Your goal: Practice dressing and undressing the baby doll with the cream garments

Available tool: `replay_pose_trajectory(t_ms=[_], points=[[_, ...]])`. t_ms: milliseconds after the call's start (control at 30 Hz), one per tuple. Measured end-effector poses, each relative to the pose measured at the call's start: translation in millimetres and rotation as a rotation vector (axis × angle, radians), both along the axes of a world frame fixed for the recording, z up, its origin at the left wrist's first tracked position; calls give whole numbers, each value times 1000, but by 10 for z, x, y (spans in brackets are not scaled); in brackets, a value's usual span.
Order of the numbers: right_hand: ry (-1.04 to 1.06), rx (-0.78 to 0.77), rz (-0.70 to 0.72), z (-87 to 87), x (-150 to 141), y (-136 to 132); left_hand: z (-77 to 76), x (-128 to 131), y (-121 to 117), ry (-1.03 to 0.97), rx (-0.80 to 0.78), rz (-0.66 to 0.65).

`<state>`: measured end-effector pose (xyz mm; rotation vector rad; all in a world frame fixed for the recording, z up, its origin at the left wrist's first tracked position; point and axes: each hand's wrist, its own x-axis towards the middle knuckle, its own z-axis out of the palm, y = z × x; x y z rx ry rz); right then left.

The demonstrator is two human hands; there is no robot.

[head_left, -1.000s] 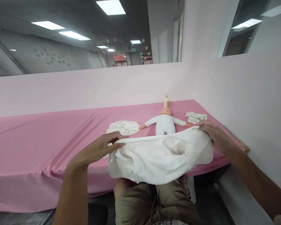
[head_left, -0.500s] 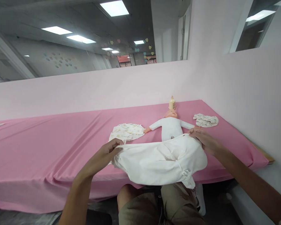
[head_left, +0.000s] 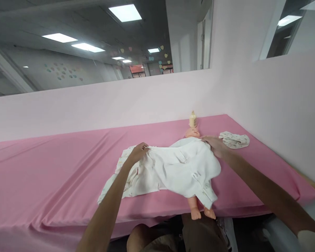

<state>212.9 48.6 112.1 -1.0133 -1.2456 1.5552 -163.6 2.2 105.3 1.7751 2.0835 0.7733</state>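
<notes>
Pretty plain room tbh: pale pinkish-white walls (head_left: pixel 147 99), a big glass pane (head_left: pixel 144 35) spanning 10 to 1 o'clock with bright ceiling panels (head_left: pixel 125 13) showing in it, heart decals (head_left: pixel 166 55) at 12, smaller pane (head_left: pixel 283 42) at 2, pink-draped table (head_left: pixel 55 168) from 8 to 4, dark floor (head_left: pixel 248 241) around 5.

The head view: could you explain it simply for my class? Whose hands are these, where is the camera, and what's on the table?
There's no machine here: these are a person's own bare hands, seen from a camera worn on their head. The left hand and right hand each pinch the upper edge of a white garment. It partly covers a doll on a pink cover. Nearby are a bottle and two patterned cloths, one left, one right.
</notes>
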Motion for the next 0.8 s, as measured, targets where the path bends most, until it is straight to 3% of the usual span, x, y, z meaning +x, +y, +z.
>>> replay_pose_trajectory(t_ms=[133,233,300,400,500,600,700,800], points=[[20,-89,-20,-55,-281,262,-372,4,315,115,-41,108],[3,-114,-12,-94,-385,355,-525,330,273,169,75,123],[-12,-121,14,-143,-390,365,-597,669,189,131,203,-10],[-51,-128,34,-254,-295,325,-686,1187,105,-45,143,-261],[-83,-81,19,-410,-98,247,-767,1517,115,-153,43,-244],[-116,-86,-65,-619,127,148,-867,1616,134,-255,1,-142],[-127,-140,-228,-844,286,52,-980,1615,95,-387,17,-127],[-80,-83,-229,-984,318,12,-1061,1628,55,-489,22,-144]])
